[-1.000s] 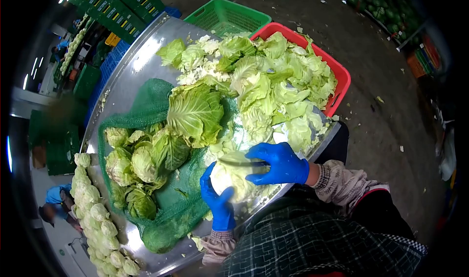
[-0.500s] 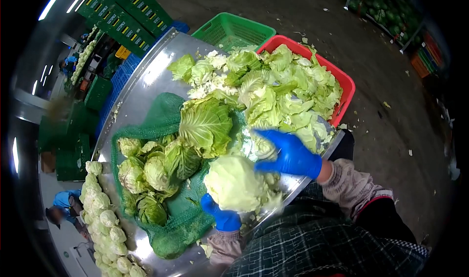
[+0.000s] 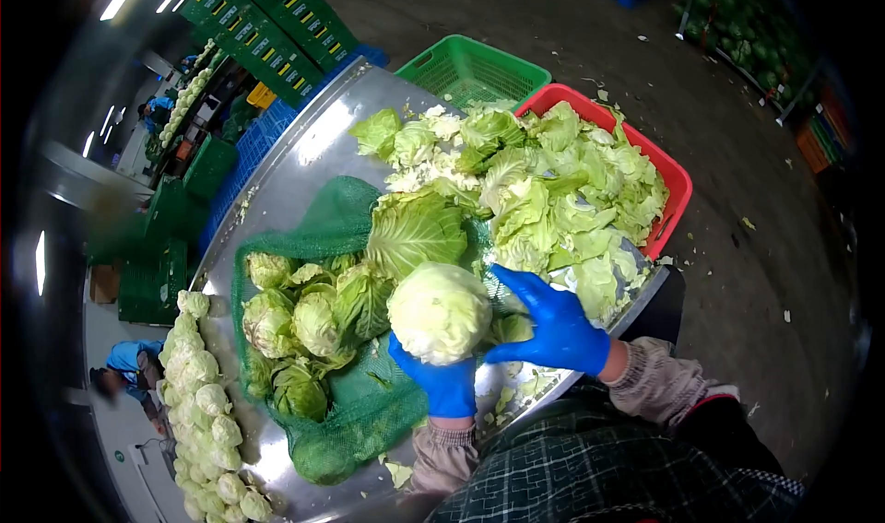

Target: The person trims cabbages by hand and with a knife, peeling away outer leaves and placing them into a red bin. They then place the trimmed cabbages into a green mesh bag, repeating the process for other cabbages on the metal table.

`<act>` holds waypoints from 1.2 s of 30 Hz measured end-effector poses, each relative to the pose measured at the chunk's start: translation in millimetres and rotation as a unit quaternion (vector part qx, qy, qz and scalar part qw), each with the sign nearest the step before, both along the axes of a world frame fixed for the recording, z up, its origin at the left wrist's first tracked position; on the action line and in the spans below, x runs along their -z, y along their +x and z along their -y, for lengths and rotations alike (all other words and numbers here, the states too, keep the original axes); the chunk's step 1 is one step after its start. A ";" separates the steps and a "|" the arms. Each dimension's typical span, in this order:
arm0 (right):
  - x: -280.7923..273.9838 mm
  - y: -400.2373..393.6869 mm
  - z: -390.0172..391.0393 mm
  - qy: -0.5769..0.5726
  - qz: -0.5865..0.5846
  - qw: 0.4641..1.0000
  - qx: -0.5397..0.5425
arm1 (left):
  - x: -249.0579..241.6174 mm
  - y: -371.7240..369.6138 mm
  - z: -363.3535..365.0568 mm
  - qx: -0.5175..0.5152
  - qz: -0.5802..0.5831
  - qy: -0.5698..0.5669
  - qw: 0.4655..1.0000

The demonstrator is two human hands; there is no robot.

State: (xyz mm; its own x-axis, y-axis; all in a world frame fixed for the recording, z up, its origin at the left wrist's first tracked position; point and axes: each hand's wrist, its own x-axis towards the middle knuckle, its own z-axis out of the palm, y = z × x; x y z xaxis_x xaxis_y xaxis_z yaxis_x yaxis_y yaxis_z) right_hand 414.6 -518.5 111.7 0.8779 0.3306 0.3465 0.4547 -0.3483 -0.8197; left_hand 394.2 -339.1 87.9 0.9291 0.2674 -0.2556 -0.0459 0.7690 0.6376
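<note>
A pale, peeled cabbage head (image 3: 439,313) rests in my left hand (image 3: 441,380), which wears a blue glove and cups it from below. My right hand (image 3: 550,328), also blue-gloved, is just right of the cabbage with thumb and fingers spread and nothing between them. Behind the held cabbage lies a large green cabbage (image 3: 417,233). To its left, a green mesh bag (image 3: 346,211) lies open around several untrimmed cabbages (image 3: 318,320). Loose leaves (image 3: 562,200) are heaped beyond my right hand.
A steel table (image 3: 323,136) bears everything. At its far edge are a red crate (image 3: 678,187) with leaves and a green crate (image 3: 479,67). Trimmed cabbages (image 3: 198,371) line the left side. A person in blue (image 3: 134,357) is at far left, near stacked green crates (image 3: 263,30).
My left hand has come under the cabbage and raised it slightly. The cabbage looks rounder, its loose outer leaf gone. My right hand has moved slightly down, still spread.
</note>
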 end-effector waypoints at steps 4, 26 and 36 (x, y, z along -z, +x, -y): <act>-5.8 5.7 -20.0 -0.015 0.064 0.998 0.016 | -11.8 -7.1 6.6 0.029 0.013 -0.125 0.992; 105.5 22.8 15.8 0.006 -0.337 0.940 0.048 | 66.3 -62.2 -3.7 0.108 -0.199 0.352 0.908; 49.7 -20.1 38.4 -0.279 0.030 0.959 -0.042 | 69.5 -46.3 30.0 0.098 -0.060 0.645 0.755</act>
